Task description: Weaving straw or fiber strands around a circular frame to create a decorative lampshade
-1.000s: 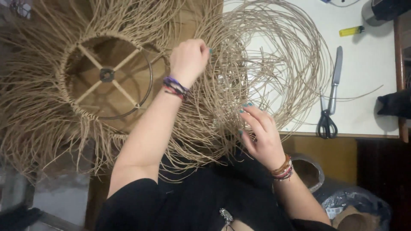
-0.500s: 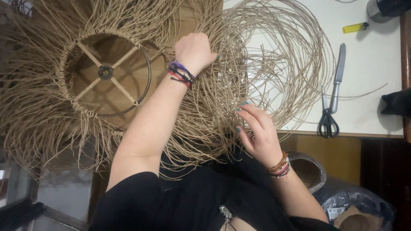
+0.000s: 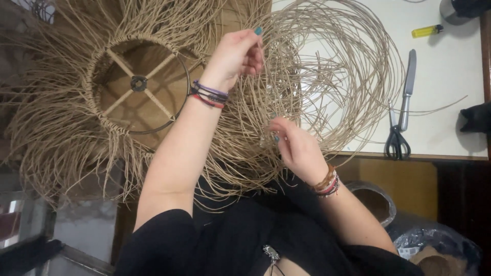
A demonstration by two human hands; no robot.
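Observation:
A round wire frame (image 3: 138, 84) with crossed spokes lies at the left, wrapped in tan cord, and loose strands fan out all around it. A loose coil of the same tan strands (image 3: 348, 71) spreads over the white table (image 3: 450, 76). My left hand (image 3: 235, 51) is raised over the strands between frame and coil, its fingertips pinched on a few of them. My right hand (image 3: 296, 148) is lower, near the table's front edge, fingers closed on strands it draws out of the bundle. Both wrists wear bracelets.
Scissors (image 3: 401, 117) lie on the table right of the coil, a yellow lighter (image 3: 427, 31) beyond them. A black cloth (image 3: 475, 117) sits at the right edge. Below the table stand a round pot (image 3: 376, 202) and a plastic bag (image 3: 434, 240).
My left hand has shifted right and away from me, its fingers now pinching strands. My right hand has moved slightly left and up along the bundle.

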